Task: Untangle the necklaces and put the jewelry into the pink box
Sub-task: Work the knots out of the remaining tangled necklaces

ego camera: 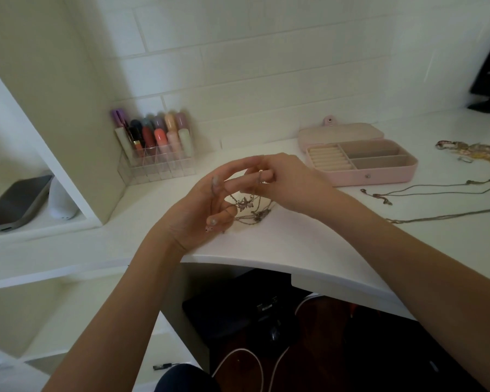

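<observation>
We see thin silvery metal chains (251, 210), faintly glinting, over a smooth white desk top (294, 250) with a soft sheen. At centre right the pink box (379, 175) looks matt (leather-like, with a velvety cream lining). At upper left, a clear glossy plastic organiser (156, 165) holds smooth pastel tubes.

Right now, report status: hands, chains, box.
Left hand and right hand both pinching tangled silver necklaces above white desk. Open pink jewelry box empty. Nothing blocking.
</observation>
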A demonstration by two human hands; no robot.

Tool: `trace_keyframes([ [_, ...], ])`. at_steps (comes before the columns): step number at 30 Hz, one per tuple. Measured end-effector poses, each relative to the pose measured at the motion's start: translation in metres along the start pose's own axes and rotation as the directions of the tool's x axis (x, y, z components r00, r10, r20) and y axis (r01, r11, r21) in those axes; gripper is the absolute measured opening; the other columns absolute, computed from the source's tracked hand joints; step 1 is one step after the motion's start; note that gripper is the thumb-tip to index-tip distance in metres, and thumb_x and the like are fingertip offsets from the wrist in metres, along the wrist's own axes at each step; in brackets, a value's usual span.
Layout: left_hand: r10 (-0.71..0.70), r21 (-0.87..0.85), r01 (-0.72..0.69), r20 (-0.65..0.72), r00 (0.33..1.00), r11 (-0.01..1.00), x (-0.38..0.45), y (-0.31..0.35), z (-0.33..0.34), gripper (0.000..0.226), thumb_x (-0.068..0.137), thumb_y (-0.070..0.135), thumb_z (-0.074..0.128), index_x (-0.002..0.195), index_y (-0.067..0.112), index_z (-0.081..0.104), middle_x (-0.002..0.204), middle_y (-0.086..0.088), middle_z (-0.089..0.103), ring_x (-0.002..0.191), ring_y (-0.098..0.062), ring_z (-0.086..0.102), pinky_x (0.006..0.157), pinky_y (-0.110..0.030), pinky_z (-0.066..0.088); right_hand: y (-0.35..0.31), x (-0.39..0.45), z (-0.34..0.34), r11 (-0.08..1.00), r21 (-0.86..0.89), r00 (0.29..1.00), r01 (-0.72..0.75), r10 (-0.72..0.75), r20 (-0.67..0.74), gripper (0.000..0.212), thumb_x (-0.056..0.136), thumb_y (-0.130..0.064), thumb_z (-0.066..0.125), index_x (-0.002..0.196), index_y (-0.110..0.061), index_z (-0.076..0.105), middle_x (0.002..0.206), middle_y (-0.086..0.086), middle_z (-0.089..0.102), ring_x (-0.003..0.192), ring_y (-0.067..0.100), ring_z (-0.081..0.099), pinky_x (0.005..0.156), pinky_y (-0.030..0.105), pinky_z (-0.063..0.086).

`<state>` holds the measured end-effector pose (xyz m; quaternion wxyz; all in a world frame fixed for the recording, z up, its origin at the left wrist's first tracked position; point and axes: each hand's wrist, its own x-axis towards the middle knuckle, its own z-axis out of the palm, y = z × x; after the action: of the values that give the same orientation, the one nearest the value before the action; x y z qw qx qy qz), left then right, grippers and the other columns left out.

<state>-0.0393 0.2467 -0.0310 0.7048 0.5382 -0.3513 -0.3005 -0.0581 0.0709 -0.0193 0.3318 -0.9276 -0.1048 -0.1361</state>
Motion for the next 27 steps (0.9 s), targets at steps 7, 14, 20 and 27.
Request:
trace_keyframes([
  [7, -0.019, 0.086, 0.015, 0.045, 0.999, 0.996, 0.001, -0.003, -0.004, 0.075, 0.060, 0.056, 0.082, 0.125, 0.025, 0.060, 0.129, -0.003, 0.062, 0.035, 0.003, 0.031, 0.038, -0.008, 0.027, 0.005, 0.005, -0.005, 0.985, 0.145, 0.988, -0.095, 0.112, -0.107, 0.031, 0.090, -0.026, 0.061, 0.059, -0.024, 0.061, 0.052, -0.007, 0.048, 0.055, 0.009, 0.044, 0.051, 0.017, 0.033],
  [14, -0.060, 0.193, 0.062, -0.018, 0.998, 0.979, 0.002, -0.002, 0.003, 0.062, 0.059, 0.019, 0.082, 0.114, 0.013, 0.051, 0.125, -0.005, 0.064, 0.037, 0.001, 0.037, 0.039, -0.009, 0.035, 0.001, 0.004, -0.014, 0.892, 0.422, 0.957, -0.160, 0.244, -0.153, 0.055, 0.091, -0.054, 0.052, 0.057, -0.012, 0.061, 0.039, -0.012, 0.040, 0.038, 0.004, 0.037, 0.052, 0.023, 0.031],
  [20, -0.064, 0.212, 0.070, -0.035, 0.997, 0.975, 0.003, -0.003, 0.002, 0.048, 0.068, -0.011, 0.058, 0.108, 0.012, 0.048, 0.131, -0.004, 0.060, 0.044, -0.007, 0.045, 0.040, -0.013, 0.037, -0.005, 0.002, -0.023, 0.752, 0.624, 0.955, -0.212, 0.295, -0.031, 0.060, 0.089, -0.063, 0.047, 0.062, -0.012, 0.060, 0.042, -0.008, 0.033, 0.036, 0.008, 0.027, 0.041, 0.020, 0.024],
  [27, -0.052, 0.207, 0.090, -0.181, 0.982, 0.974, 0.005, -0.001, 0.006, 0.058, 0.072, 0.013, 0.060, 0.128, 0.024, 0.050, 0.129, 0.001, 0.062, 0.040, -0.011, 0.048, 0.036, -0.016, 0.032, -0.007, 0.002, -0.029, 0.724, 0.651, 0.971, -0.228, 0.217, 0.099, 0.063, 0.086, -0.070, 0.041, 0.069, -0.013, 0.061, 0.052, 0.000, 0.038, 0.043, 0.011, 0.028, 0.046, 0.023, 0.024],
])
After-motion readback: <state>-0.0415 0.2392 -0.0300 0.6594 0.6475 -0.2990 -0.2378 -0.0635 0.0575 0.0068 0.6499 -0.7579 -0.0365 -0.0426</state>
